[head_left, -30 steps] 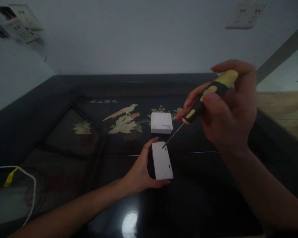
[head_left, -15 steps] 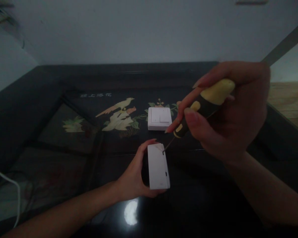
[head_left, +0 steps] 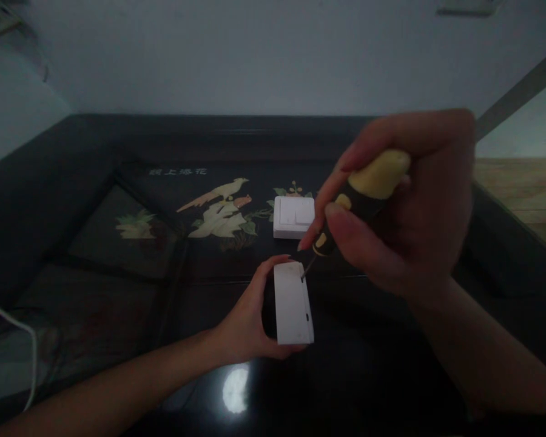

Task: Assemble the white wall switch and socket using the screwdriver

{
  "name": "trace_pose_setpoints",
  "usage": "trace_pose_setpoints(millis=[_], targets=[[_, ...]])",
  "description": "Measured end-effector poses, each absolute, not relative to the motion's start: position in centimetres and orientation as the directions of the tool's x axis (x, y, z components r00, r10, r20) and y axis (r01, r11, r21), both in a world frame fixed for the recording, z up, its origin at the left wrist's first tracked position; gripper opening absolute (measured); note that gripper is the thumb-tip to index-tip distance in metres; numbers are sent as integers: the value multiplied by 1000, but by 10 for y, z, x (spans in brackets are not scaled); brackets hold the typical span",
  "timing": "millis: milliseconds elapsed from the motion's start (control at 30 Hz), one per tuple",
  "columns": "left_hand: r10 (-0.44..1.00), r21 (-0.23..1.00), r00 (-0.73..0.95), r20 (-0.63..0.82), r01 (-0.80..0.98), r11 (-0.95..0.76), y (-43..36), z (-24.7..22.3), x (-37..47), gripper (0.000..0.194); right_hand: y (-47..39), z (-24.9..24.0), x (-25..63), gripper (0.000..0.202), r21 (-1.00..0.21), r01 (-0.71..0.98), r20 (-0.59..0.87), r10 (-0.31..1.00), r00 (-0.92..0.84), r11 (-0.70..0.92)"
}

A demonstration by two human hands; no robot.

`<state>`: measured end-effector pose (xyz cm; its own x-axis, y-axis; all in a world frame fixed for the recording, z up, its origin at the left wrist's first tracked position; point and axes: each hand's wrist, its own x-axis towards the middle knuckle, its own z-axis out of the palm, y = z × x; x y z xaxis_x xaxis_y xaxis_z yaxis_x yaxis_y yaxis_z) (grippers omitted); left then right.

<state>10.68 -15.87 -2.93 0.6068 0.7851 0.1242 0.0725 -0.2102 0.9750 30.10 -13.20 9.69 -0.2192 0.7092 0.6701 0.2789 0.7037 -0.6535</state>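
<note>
The left hand (head_left: 248, 318) is wrapped around a white switch plate (head_left: 293, 303), holding it on edge on the black lacquered table (head_left: 95, 182), thumb at the near end and fingers curled over the far end. The right hand (head_left: 404, 212) is closed around a yellow-and-black screwdriver (head_left: 361, 197), above and to the right of the plate; its thin tip meets a small slot on the plate's upper right edge. A second white switch (head_left: 293, 216) (a two-rocker one) lies flat just beyond, beside the inlaid bird (head_left: 218, 209).
</note>
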Motion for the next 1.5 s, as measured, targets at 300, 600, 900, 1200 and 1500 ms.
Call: trace_pose_setpoints(millis=[300, 600, 900, 1200, 1500], targets=[[790, 982, 603, 110, 55, -179, -159, -28, 107, 106, -133, 101, 281, 10, -577, 455, 723, 683, -104, 679], [787, 978, 602, 131, 54, -203, -158, -28, 108, 104, -130, 91, 278, 7, -479, 514, 834, 552, 12, 712], [788, 979, 605, 116, 64, -193, -159, -27, 107, 104, -129, 97, 282, 14, -492, 497, 820, 572, -11, 715], [785, 974, 606, 133, 65, -215, -158, -29, 107, 104, -117, 87, 278, 13, -396, 406, 905, 425, 19, 824], [779, 962, 600, 181, 57, -268, -157, -30, 107, 103, -122, 95, 281, 20, -383, 374, 885, 452, -114, 845]])
